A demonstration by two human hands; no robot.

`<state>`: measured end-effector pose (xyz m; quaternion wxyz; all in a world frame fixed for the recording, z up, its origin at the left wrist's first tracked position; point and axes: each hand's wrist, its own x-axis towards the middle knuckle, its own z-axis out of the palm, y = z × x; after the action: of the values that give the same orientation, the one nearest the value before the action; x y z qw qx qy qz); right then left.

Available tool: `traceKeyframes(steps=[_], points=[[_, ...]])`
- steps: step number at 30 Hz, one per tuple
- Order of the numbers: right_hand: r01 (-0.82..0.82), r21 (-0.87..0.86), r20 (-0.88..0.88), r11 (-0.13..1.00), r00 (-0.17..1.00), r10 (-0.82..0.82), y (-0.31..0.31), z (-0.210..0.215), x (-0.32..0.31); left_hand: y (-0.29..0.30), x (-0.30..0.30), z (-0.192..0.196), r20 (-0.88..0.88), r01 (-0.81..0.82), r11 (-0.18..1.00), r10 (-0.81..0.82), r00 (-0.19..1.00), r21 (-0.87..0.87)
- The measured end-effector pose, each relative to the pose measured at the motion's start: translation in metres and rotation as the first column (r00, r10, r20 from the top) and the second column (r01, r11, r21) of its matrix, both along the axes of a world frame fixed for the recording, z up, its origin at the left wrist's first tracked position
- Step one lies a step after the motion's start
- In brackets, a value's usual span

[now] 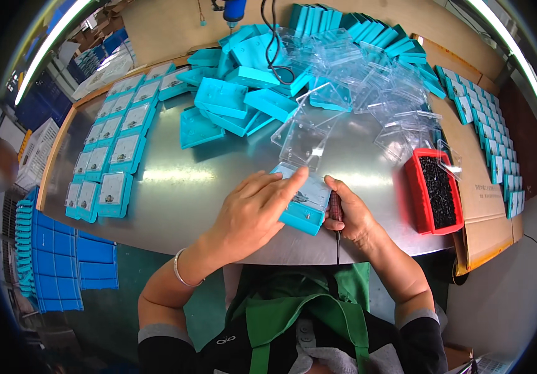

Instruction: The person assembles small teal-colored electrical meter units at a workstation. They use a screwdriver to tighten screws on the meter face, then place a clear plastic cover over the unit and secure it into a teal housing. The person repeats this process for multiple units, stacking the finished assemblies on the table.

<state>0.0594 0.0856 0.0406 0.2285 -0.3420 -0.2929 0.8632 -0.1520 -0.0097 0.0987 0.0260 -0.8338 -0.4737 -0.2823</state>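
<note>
Head view: a teal tray point(303, 202) with a clear cover lies on the metal table point(187, 193), near its front edge. The left hand point(253, 209) rests across the tray's left part, fingers extended and close together, the index fingertip pressing the cover at the tray's far left corner; the tray sits under and just right of these fingers. The right hand point(349, 215) sits touching the tray's right edge, fingers curled shut around a dark-handled screwdriver point(336, 218) whose shaft points back toward the person; the tip is too thin to judge reliably. Behind the tray lies a loose clear plastic cover point(303, 140), and beyond that a heap of teal trays point(237, 100) and clear lids point(368, 81). To the tray's right stands a red bin point(415, 187) of small black parts. To its left, finished trays point(116, 146) lie in rows.
</note>
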Motion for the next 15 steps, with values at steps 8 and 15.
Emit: traceKeyframes(steps=[8, 15], points=[[-0.344, 0.400, 0.133, 0.849, 0.939, 0.318, -0.005, 0.039, -0.007, -0.035, -0.096, -0.014, -0.005, -0.357, 0.911, 0.366, 0.931, 0.205], [-0.356, 0.494, 0.289, 0.793, 0.928, 0.237, -0.004, 0.059, -0.007, 0.025, -0.242, -0.033, -0.156, -0.689, 0.683, 0.728, 0.668, 0.243]])
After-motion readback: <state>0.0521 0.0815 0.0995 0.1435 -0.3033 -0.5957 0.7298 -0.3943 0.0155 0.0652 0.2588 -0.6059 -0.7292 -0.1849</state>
